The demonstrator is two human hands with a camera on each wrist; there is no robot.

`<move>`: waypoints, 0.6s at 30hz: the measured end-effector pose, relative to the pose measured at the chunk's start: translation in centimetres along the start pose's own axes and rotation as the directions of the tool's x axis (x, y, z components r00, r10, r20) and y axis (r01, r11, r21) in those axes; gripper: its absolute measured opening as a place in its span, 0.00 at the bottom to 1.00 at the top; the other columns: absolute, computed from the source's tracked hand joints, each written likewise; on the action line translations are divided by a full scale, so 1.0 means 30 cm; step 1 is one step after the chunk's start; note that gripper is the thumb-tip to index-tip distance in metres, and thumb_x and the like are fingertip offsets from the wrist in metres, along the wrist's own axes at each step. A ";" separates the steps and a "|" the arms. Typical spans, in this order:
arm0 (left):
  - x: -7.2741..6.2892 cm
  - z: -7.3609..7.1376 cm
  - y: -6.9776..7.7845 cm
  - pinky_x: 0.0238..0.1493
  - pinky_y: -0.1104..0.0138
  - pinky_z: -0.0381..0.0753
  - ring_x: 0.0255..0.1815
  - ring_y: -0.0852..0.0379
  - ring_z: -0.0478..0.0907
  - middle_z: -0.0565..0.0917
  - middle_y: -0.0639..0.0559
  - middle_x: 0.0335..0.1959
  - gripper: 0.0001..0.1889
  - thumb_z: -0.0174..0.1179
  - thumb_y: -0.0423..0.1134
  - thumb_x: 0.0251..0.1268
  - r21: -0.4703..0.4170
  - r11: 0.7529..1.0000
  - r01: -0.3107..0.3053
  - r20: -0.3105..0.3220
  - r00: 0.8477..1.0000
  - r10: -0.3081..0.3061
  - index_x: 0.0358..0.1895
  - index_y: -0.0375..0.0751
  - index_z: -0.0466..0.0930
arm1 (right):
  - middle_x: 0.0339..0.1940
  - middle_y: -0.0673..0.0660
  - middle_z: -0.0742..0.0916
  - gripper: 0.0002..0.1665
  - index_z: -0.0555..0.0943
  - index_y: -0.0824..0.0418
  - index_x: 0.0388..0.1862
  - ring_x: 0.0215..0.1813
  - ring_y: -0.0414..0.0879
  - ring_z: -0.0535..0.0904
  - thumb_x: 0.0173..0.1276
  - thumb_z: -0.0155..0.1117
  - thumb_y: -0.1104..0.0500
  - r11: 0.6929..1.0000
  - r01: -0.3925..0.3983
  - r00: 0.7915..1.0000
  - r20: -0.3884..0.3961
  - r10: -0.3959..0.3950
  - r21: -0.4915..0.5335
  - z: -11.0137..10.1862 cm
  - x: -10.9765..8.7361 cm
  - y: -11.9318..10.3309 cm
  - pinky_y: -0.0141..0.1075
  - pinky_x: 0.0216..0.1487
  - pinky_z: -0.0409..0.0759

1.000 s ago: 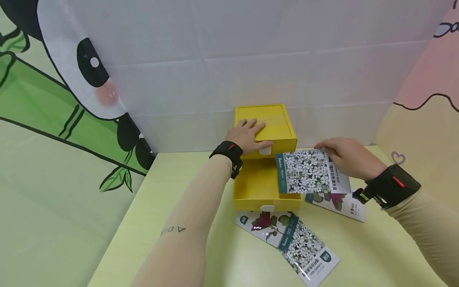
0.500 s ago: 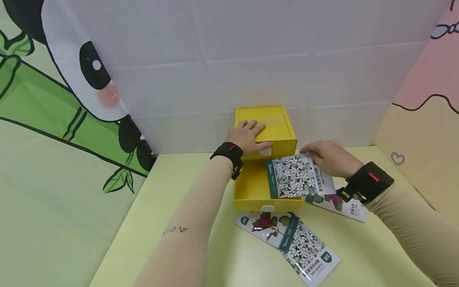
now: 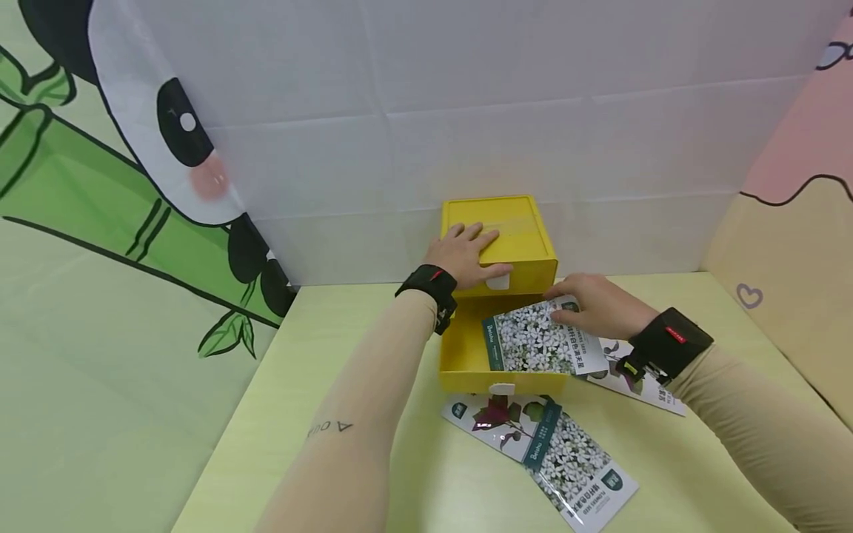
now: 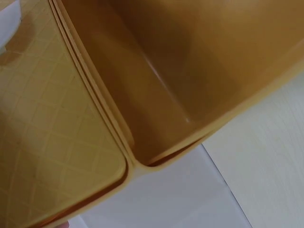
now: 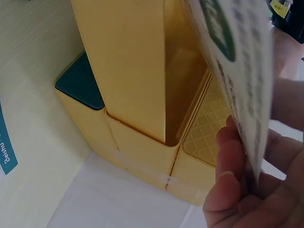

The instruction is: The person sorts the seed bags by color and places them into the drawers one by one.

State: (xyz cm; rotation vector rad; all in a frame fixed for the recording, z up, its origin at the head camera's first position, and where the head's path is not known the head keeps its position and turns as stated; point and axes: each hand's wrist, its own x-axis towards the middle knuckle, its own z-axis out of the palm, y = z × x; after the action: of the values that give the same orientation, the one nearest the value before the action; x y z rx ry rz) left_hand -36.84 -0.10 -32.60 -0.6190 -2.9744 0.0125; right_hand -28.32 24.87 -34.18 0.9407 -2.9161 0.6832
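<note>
Pinching a flowered packet (image 3: 533,340) over the pulled-out drawer (image 3: 466,381) with the right hand (image 3: 600,305); resting the spread left hand (image 3: 465,255) on the yellow box (image 3: 523,216).

Table: on the pale yellow flat table (image 3: 346,355), the yellow rectangular plastic box (image 3: 526,222) is set at the back, before the white creased backdrop (image 3: 500,148).
Drawer: the yellow open-topped plastic drawer (image 3: 463,352) is extended forward from under the box's upper level.
Box top: its left part is covered by the left hand (image 3: 464,260).
Over the drawer: the white-and-green rectangular flower packet (image 3: 533,340) is held above the right part by the right hand (image 3: 596,305), its right end carried past the side; whether its lower edge is sunk inside cannot be told.
Right of the drawer: a white rectangular red-leaf packet (image 3: 656,397) is laid, partly hidden.
Before the drawer: a second white red-leaf packet (image 3: 496,423) is laid over the upper end of a glossy white-flower packet (image 3: 578,457), placed nearer and further right.
</note>
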 end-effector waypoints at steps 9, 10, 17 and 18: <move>-0.004 -0.007 0.003 0.66 0.46 0.61 0.76 0.49 0.49 0.53 0.56 0.77 0.45 0.35 0.81 0.56 0.013 1.000 0.000 -0.007 1.000 0.000 0.76 0.68 0.49 | 0.55 0.62 0.79 0.37 0.77 0.66 0.61 0.56 0.59 0.73 0.53 0.78 0.55 0.999 -0.021 1.000 0.012 0.022 -0.050 0.039 0.000 -0.016 0.56 0.56 0.75; -0.004 -0.008 0.003 0.66 0.46 0.62 0.76 0.49 0.49 0.53 0.56 0.77 0.44 0.35 0.81 0.56 0.015 1.000 0.001 -0.007 1.000 -0.001 0.76 0.68 0.49 | 0.55 0.63 0.78 0.38 0.77 0.66 0.61 0.56 0.59 0.73 0.53 0.78 0.55 0.998 -0.025 1.000 0.010 0.026 -0.058 0.046 0.001 -0.016 0.56 0.56 0.75; -0.006 -0.007 0.006 0.67 0.45 0.61 0.76 0.48 0.48 0.53 0.56 0.77 0.45 0.35 0.81 0.56 0.017 1.000 -0.005 -0.001 1.000 0.005 0.76 0.67 0.49 | 0.59 0.65 0.77 0.39 0.77 0.67 0.61 0.59 0.60 0.71 0.53 0.78 0.53 0.993 0.000 0.999 -0.042 -0.005 -0.117 0.094 0.013 -0.014 0.55 0.58 0.74; -0.006 -0.007 0.006 0.67 0.46 0.61 0.76 0.48 0.48 0.52 0.56 0.77 0.45 0.35 0.81 0.55 0.017 1.000 -0.005 0.000 1.000 0.005 0.76 0.68 0.48 | 0.59 0.65 0.78 0.39 0.77 0.67 0.61 0.59 0.60 0.71 0.53 0.78 0.53 0.992 0.011 0.999 -0.051 -0.017 -0.125 0.099 0.016 -0.015 0.55 0.58 0.74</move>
State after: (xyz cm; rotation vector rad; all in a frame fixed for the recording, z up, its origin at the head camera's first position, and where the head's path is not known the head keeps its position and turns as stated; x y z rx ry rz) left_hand -36.57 0.00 -32.41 -0.6237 -2.9693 0.0381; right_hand -28.09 23.08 -36.61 0.9155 -2.8649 0.5100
